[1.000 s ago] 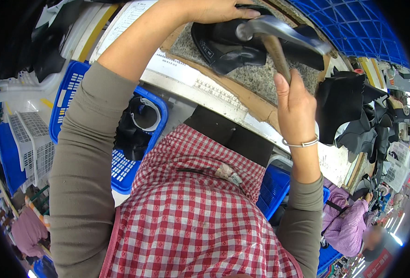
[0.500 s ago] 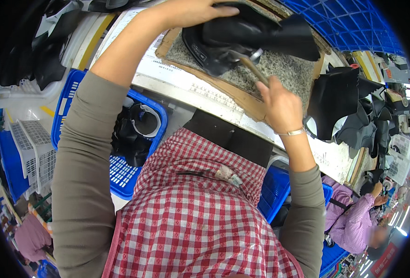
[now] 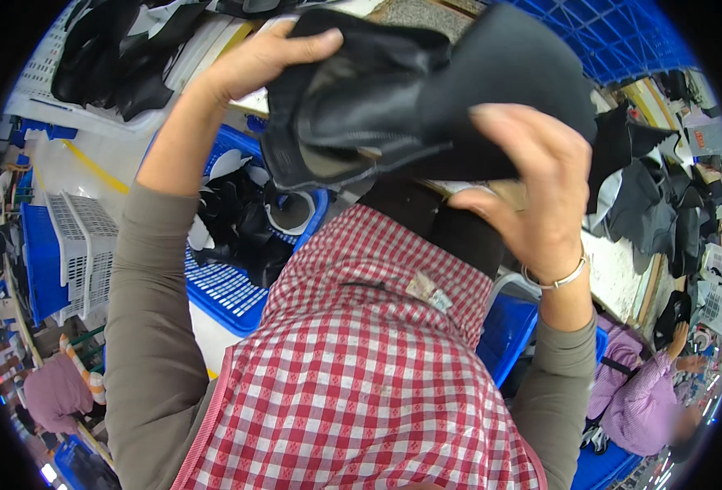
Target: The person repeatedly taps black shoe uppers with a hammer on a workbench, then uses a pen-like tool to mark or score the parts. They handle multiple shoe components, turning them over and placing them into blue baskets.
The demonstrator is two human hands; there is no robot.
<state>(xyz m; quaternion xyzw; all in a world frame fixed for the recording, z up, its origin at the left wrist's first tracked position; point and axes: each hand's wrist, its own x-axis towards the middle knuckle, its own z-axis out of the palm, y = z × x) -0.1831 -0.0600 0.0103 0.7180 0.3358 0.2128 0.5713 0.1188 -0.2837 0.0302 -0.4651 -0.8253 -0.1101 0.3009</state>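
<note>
Two hands are at a black leather-like piece [image 3: 369,110], held up over the near side of the white surface [image 3: 618,269]. The left hand [image 3: 267,61] grips its left end, thumb laid over the edge; the right hand [image 3: 536,180], blurred, is wide open beside the right end, and I cannot tell whether it touches. Visible stitching suggests joining is already done there; whether this piece is finished is unclear. Farther out, dark pieces [image 3: 251,233] lie in a blue basket [image 3: 324,204] and more form a pile [image 3: 642,204] at right, probably work remaining or completed; which, I cannot tell.
</note>
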